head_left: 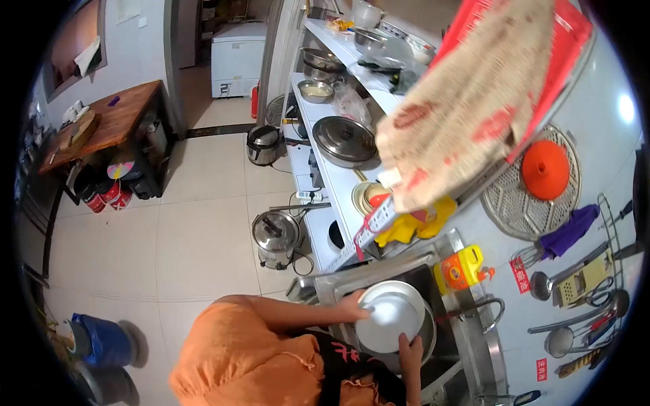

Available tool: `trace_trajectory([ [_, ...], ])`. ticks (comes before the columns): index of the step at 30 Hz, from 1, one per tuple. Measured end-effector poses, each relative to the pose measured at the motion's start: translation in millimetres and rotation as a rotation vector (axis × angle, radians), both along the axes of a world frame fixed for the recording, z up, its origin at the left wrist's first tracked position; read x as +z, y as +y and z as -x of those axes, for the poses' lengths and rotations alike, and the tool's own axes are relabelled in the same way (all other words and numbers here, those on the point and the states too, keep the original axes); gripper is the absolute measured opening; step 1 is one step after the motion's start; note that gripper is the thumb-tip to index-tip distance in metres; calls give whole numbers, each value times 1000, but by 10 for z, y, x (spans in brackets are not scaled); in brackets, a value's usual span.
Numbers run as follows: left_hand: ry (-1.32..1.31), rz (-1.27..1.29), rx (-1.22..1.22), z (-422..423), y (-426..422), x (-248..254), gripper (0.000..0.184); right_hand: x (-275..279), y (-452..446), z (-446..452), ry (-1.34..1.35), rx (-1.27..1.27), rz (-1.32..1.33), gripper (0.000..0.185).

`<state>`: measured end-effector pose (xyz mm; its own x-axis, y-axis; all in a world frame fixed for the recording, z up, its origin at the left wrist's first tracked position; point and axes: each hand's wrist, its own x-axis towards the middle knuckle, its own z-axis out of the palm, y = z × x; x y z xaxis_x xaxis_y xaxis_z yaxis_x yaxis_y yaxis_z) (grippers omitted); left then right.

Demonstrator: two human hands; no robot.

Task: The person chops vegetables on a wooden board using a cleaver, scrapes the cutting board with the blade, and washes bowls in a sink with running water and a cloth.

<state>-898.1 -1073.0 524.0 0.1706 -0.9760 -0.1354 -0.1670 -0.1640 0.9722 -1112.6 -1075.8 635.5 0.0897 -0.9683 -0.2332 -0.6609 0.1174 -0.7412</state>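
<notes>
A round white dish point(386, 328) is held over the sink point(440, 369), its pale inside facing up. My left hand point(353, 308) grips its rim on the upper left, thumb over the edge. On the lower right side, my right hand point(409, 348) holds the rim, its fingers partly hidden. What looks like a second white rim point(399, 287) shows around the dish; I cannot tell if it is a separate dish. Beneath, the edge of a metal basin point(431, 330) shows in the sink. The faucet point(497, 314) is to the right.
A yellow detergent bottle point(462, 269) stands at the sink's edge. Above it, a stained cloth point(474, 101) hangs near a yellow cloth point(420, 223). Shelves hold a lidded pan point(344, 139). Ladles point(542, 284) and a grater point(586, 277) hang on the wall. A pressure cooker point(275, 233) sits on the floor.
</notes>
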Motion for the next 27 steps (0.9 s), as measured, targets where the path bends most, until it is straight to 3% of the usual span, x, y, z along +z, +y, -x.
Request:
trace_trajectory([
  [1,242,155,-90,-345,17,-3,71,-167,-99,-153,77,96,97,45],
  [4,59,-60,20,-1223,270,366,70,-111,-231,-856,-36,307,12,43],
  [6,478,-73,44,-1687,367,308,68,-327,-372,-1195,-196,414,-96,35],
  [8,501,-133,50,-2153,559,709,66,-304,-410,-1611,-341,455,-198,33],
  [11,620,-83,257,-2544,766,889,63,-232,-522,-2057,-538,545,-390,36],
  [13,635,-114,316,-2804,883,791,63,-171,-628,-2211,-455,586,-310,37],
  [15,675,-138,367,-2995,1041,712,63,-177,-746,-2179,-405,575,-297,36],
  [18,760,-78,466,-3091,1227,1066,65,-74,-903,-2042,-401,539,-284,36],
  [21,757,-87,576,-3308,1246,1313,68,-64,-983,-1821,-434,337,-292,33],
  [27,755,142,487,-3852,586,2011,65,124,-918,-1529,-275,253,-134,28],
])
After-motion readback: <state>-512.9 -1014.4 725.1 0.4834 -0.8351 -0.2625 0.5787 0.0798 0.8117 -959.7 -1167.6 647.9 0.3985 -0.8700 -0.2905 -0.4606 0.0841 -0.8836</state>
